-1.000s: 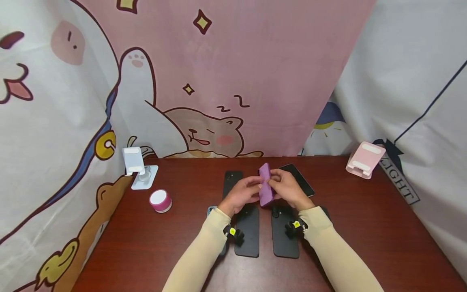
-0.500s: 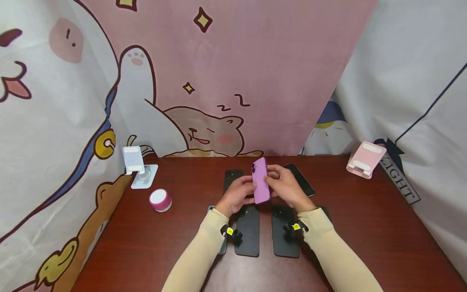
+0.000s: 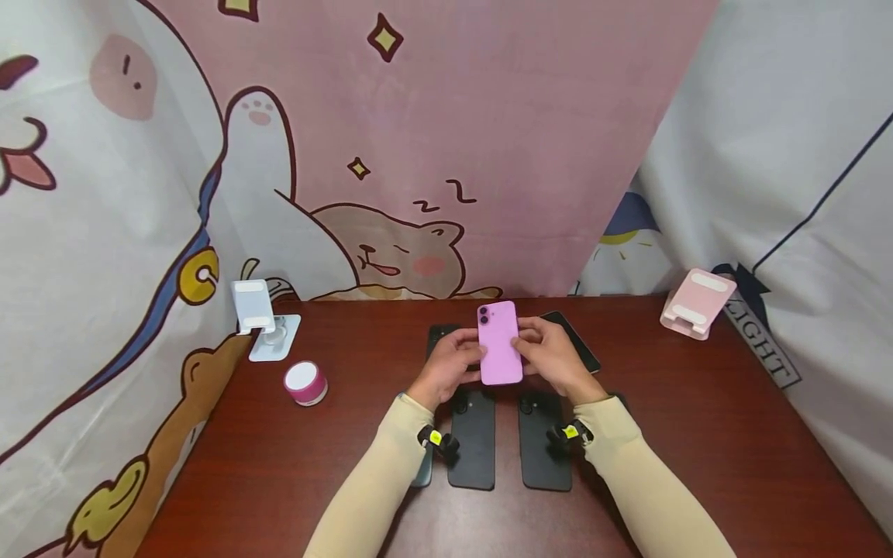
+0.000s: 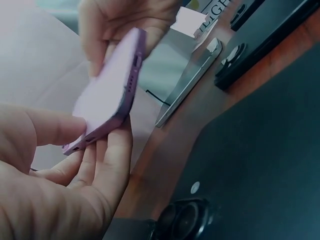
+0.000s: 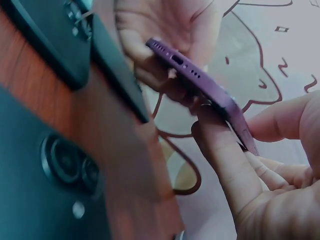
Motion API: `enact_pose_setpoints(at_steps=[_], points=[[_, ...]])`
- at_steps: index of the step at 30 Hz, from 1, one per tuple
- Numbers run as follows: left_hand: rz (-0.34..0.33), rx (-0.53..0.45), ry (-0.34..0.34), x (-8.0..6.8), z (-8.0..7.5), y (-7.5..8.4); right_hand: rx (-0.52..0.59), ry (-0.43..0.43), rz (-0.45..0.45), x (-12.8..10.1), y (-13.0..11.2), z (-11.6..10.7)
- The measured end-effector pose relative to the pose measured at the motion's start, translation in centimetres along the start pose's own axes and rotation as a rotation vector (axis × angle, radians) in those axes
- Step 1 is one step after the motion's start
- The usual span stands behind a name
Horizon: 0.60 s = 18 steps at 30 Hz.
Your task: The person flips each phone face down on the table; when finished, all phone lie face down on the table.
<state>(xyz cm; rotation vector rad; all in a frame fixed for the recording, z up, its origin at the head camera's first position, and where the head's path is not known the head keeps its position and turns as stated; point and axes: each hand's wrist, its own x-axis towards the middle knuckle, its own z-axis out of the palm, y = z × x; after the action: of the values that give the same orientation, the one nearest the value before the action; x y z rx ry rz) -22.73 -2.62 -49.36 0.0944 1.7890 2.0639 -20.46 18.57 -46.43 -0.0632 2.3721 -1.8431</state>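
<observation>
A pink-purple smartphone (image 3: 499, 345) is held up over the table, its back with two camera lenses facing the head camera. My left hand (image 3: 452, 362) pinches its left edge, thumb on the back and fingers beneath, as the left wrist view shows. On the opposite edge my right hand (image 3: 553, 355) grips it the same way. The phone's bottom edge (image 5: 182, 67) with its charging port shows in the right wrist view. Below the hands, two black phones (image 3: 472, 442) (image 3: 545, 443) lie face down on the table.
Another black phone (image 3: 441, 335) is partly behind the left hand, and a dark phone (image 3: 575, 342) lies slanted behind the right. A bluish phone (image 3: 423, 470) is mostly under the left sleeve. A white phone stand (image 3: 255, 308), a pink stand (image 3: 698, 304) and a pink-white round container (image 3: 305, 384) stand farther out.
The phone has turned from nearly edge-on to showing its whole back to the head camera. Both hands keep hold of it and have moved little.
</observation>
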Motion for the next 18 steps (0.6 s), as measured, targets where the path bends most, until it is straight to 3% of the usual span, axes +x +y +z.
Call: enact_pose_setpoints(at_steps=[12,18], points=[[-0.02,0.061,0.054,0.0,-0.3,-0.1,-0.026,0.039,0.095,0.9,2.4,0.2],[-0.039,0.106,0.028,-0.1,-0.2,0.0,-0.018,0.062,0.101,1.2,2.9,0.3]])
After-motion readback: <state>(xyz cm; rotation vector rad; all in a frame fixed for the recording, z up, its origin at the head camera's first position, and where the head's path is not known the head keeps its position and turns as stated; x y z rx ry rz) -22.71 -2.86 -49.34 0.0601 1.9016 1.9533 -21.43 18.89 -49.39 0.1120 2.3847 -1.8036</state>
